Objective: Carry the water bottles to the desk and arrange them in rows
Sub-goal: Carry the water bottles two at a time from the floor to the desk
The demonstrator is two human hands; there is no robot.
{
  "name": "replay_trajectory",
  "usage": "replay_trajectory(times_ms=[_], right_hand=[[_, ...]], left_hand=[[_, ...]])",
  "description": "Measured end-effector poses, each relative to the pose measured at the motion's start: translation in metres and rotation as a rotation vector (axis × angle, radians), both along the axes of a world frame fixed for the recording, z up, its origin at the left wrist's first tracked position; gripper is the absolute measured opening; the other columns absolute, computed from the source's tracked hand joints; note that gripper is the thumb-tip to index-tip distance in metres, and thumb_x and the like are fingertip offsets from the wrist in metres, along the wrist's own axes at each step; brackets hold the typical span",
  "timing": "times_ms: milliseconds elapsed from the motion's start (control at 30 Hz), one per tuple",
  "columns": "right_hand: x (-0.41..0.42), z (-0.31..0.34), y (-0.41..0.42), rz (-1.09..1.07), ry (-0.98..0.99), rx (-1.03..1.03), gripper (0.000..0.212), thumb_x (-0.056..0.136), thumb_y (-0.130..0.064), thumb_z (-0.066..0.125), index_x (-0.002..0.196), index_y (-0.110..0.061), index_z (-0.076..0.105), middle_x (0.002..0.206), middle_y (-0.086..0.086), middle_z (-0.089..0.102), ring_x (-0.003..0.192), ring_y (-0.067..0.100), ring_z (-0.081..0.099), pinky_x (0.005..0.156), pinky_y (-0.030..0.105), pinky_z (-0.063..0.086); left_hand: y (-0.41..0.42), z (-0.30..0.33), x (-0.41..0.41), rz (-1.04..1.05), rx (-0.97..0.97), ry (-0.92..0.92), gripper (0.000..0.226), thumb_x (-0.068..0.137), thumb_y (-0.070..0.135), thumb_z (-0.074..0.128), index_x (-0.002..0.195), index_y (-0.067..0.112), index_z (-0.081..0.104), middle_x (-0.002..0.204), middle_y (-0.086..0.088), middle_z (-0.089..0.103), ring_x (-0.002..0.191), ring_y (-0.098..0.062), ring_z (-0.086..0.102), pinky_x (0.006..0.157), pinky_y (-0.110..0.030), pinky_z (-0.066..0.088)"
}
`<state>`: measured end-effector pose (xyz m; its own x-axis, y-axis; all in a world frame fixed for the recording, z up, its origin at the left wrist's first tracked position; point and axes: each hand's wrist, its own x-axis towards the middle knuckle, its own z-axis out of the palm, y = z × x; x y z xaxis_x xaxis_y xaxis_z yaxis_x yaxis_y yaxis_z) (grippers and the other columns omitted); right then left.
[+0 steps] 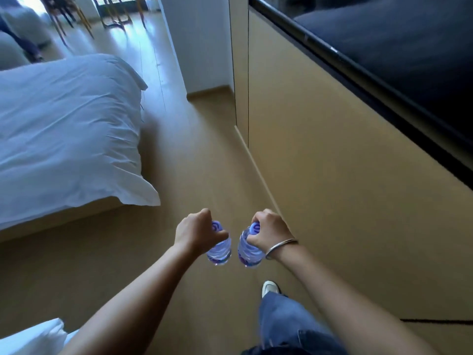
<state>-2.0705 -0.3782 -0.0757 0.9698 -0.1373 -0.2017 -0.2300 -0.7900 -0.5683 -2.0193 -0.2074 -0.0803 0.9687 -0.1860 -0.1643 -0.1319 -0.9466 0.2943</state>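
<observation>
Head view looks down at both arms stretched out over a tan wood-look floor (210, 175). Left hand (197, 233) has its fingers curled tight around the neck of a clear plastic water bottle with a purple cap (219, 248) — the bottle hangs down from the grip, cap end up. Right hand (268, 234) does the same thing with a second clear plastic water bottle with a purple cap (247, 252), fingers wrapped round the top just under the cap. The two bottles hang just beside each other, a small gap between them, both up in the air over the floor and not resting on anything.

A thin silver metal bangle (280, 248) sits on the right wrist. Below that you can see a blue denim trouser leg (286, 321) and the toe of a white shoe (269, 288) on the floor.

Off to the left is a bed with a rumpled white duvet (66, 129) — its corner droops toward the floor. On the right runs a flat beige wall panel (332, 162), with a big black screen (399, 55) mounted above it. Some chair legs (76, 19) are visible way up top in the brighter part of the room, kinda blurry.
</observation>
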Motion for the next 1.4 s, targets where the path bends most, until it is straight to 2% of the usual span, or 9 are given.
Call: replay_trajectory(times_ms=[133, 367, 533, 700, 867, 1133, 1267, 1400], right_hand=[[0.069, 0.007, -0.027, 0.103, -0.029, 0.006, 0.022, 0.071, -0.015, 0.062, 0.090, -0.002, 0.062, 0.097, 0.015, 0.057, 0.091, 0.030, 0.054, 0.074, 0.026, 0.037], [0.179, 0.023, -0.055, 0.187, -0.129, -0.005, 0.021, 0.069, -0.011, 0.063, 0.086, 0.001, 0.062, 0.093, 0.018, 0.057, 0.088, 0.031, 0.052, 0.073, 0.030, 0.037], [0.246, 0.027, -0.054, 0.243, -0.137, -0.026, 0.022, 0.071, -0.013, 0.064, 0.088, 0.000, 0.062, 0.094, 0.017, 0.057, 0.090, 0.031, 0.052, 0.075, 0.032, 0.040], [0.306, 0.018, -0.040, 0.249, -0.068, -0.007, 0.023, 0.070, -0.013, 0.066, 0.089, -0.001, 0.064, 0.094, 0.016, 0.058, 0.088, 0.030, 0.055, 0.074, 0.031, 0.042], [0.389, 0.012, -0.011, 0.273, -0.012, -0.034, 0.023, 0.070, -0.015, 0.066, 0.089, -0.003, 0.064, 0.086, 0.007, 0.050, 0.087, 0.027, 0.055, 0.073, 0.028, 0.041], [0.545, 0.023, 0.045, 0.264, 0.006, -0.103, 0.021, 0.069, -0.014, 0.066, 0.087, -0.002, 0.066, 0.089, 0.013, 0.055, 0.086, 0.030, 0.055, 0.071, 0.031, 0.042], [0.608, 0.033, 0.070, 0.214, -0.039, -0.080, 0.022, 0.068, -0.011, 0.066, 0.088, -0.001, 0.067, 0.092, 0.016, 0.057, 0.085, 0.030, 0.055, 0.072, 0.032, 0.042], [0.665, 0.040, 0.087, 0.202, -0.074, -0.061, 0.021, 0.068, -0.012, 0.067, 0.087, -0.003, 0.067, 0.090, 0.014, 0.059, 0.082, 0.028, 0.055, 0.070, 0.027, 0.040]], left_hand=[[-0.026, 0.008, 0.061, 0.042, -0.047, -0.037, 0.038, 0.061, 0.046, 0.063, 0.068, 0.018, 0.040, 0.063, -0.001, 0.053, 0.061, -0.029, 0.046, 0.054, -0.027, 0.032], [-0.048, 0.024, 0.148, 0.146, -0.109, -0.104, 0.042, 0.061, 0.045, 0.064, 0.060, 0.020, 0.031, 0.054, 0.004, 0.045, 0.058, -0.027, 0.046, 0.049, -0.027, 0.028], [-0.047, 0.029, 0.204, 0.180, -0.098, -0.113, 0.039, 0.060, 0.047, 0.066, 0.063, 0.018, 0.039, 0.058, 0.003, 0.048, 0.061, -0.027, 0.049, 0.050, -0.027, 0.029], [-0.032, 0.019, 0.265, 0.143, -0.029, -0.077, 0.040, 0.061, 0.049, 0.065, 0.067, 0.016, 0.044, 0.064, 0.000, 0.050, 0.062, -0.027, 0.049, 0.054, -0.028, 0.034], [-0.008, 0.012, 0.355, 0.116, 0.000, -0.061, 0.040, 0.061, 0.050, 0.064, 0.068, 0.015, 0.047, 0.064, -0.001, 0.051, 0.062, -0.027, 0.047, 0.051, -0.028, 0.030], [0.051, 0.026, 0.518, 0.004, 0.007, -0.035, 0.038, 0.064, 0.046, 0.066, 0.074, 0.017, 0.045, 0.066, 0.000, 0.049, 0.062, -0.027, 0.046, 0.053, -0.027, 0.030], [0.078, 0.034, 0.579, 0.043, -0.009, -0.066, 0.037, 0.065, 0.044, 0.067, 0.078, 0.015, 0.048, 0.069, -0.002, 0.052, 0.066, -0.029, 0.049, 0.055, -0.028, 0.031], [0.101, 0.035, 0.630, 0.105, -0.059, -0.089, 0.037, 0.063, 0.043, 0.064, 0.073, 0.013, 0.047, 0.063, -0.002, 0.050, 0.063, -0.030, 0.050, 0.054, -0.028, 0.034]])
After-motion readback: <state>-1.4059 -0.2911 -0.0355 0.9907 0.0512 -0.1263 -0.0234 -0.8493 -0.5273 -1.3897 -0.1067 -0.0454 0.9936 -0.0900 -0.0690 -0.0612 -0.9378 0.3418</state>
